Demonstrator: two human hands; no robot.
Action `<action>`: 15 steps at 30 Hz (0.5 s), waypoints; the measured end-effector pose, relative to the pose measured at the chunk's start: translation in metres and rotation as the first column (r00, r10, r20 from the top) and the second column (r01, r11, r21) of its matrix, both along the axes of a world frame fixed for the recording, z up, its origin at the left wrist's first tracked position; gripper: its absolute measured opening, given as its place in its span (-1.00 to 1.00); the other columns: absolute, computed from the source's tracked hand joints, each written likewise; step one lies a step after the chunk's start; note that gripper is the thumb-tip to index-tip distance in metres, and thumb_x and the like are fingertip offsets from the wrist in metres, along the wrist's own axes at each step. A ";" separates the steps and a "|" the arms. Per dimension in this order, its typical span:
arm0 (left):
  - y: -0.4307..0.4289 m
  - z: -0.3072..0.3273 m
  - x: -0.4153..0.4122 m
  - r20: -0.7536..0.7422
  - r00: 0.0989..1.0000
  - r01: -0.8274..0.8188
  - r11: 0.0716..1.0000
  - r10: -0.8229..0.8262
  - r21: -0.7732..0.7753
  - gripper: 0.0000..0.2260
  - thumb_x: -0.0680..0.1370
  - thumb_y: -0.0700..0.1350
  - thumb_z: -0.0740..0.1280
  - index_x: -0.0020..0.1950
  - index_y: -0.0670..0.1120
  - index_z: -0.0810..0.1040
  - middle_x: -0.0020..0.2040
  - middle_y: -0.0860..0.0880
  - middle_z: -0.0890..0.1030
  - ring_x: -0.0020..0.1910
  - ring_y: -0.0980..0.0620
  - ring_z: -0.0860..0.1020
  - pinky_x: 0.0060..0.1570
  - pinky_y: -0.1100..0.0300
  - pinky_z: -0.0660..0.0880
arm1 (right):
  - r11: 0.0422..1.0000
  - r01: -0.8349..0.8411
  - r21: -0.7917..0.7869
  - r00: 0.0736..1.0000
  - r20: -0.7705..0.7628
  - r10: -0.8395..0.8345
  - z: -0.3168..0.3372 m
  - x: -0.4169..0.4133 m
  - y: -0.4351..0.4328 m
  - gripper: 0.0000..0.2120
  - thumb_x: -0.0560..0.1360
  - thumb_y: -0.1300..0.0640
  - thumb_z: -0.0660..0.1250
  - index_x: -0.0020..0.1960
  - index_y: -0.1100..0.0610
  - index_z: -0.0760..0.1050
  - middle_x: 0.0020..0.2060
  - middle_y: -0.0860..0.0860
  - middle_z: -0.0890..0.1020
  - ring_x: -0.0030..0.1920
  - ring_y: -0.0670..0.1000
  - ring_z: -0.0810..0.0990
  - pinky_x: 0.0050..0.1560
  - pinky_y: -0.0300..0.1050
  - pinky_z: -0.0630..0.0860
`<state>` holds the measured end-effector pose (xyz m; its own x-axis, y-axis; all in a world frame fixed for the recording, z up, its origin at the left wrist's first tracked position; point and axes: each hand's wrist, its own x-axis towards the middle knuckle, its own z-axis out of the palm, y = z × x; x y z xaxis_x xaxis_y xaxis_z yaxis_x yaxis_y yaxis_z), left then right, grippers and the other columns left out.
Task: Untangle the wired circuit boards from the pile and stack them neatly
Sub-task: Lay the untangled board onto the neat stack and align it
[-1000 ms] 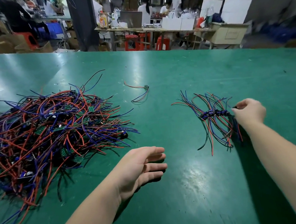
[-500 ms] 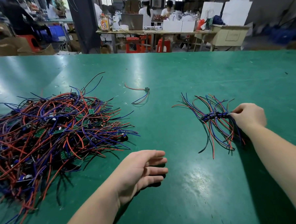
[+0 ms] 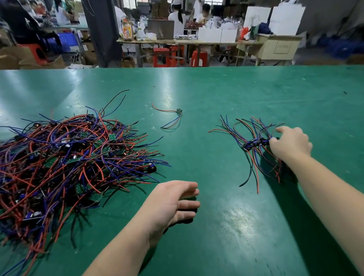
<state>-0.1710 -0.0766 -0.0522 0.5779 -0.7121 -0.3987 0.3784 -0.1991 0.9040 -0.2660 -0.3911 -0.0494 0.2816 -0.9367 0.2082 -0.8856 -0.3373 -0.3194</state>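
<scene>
The right hand [image 3: 291, 142] pinches the right end of the stack [image 3: 255, 143], while the left hand [image 3: 172, 203], fingers loosely spread, hovers just right of the pile [image 3: 72, 160].

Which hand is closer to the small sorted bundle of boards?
Right. The right hand holds the small bundle at its right end; the left hand is well apart, nearer the tangled pile.

Nothing legible shows. The orange label on the bottle [image 3: 127, 31], far behind the counter [image 3: 237, 88], is too blurred to read; so is the sheet on the cream cabinet [image 3: 278, 54].
</scene>
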 end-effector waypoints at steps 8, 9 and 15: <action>0.023 -0.006 0.033 0.996 0.081 -0.531 0.847 0.024 0.023 -0.77 0.45 -0.14 0.33 0.07 0.03 0.64 0.19 0.03 0.57 0.24 -0.03 0.45 0.24 0.03 0.15 | 0.804 -0.461 0.375 0.881 0.085 0.466 0.009 0.041 0.138 -0.77 0.41 0.06 0.31 0.05 -0.03 0.59 -0.03 -0.04 0.65 0.04 0.04 0.59 0.07 -0.15 0.50; 0.026 -0.006 0.037 0.996 0.087 -0.587 0.807 -0.013 0.062 -0.75 0.45 -0.13 0.34 0.11 0.02 0.62 0.27 -0.01 0.52 0.33 -0.05 0.37 0.30 0.00 0.07 | 0.773 -0.488 0.406 0.860 0.070 0.506 0.007 0.045 0.153 -0.81 0.40 0.05 0.32 0.00 -0.04 0.59 -0.07 -0.05 0.66 0.02 0.04 0.59 0.07 -0.14 0.51; 0.036 0.004 0.043 0.997 0.081 -0.698 0.713 -0.016 0.068 -0.57 0.43 -0.23 0.36 0.28 0.00 0.54 0.49 -0.11 0.26 0.45 -0.15 0.22 0.41 -0.09 -0.04 | 0.784 -0.545 0.298 0.834 0.096 0.543 -0.016 0.051 0.194 -0.78 0.44 0.00 0.28 0.06 -0.10 0.56 0.04 -0.01 0.53 0.11 0.07 0.50 0.14 -0.04 0.46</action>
<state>-0.1280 -0.0405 -0.0487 0.8275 -0.2373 0.5088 -0.4735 -0.7820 0.4054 -0.2149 -0.1966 -0.0656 0.7633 -0.6438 -0.0542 -0.5823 -0.6492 -0.4892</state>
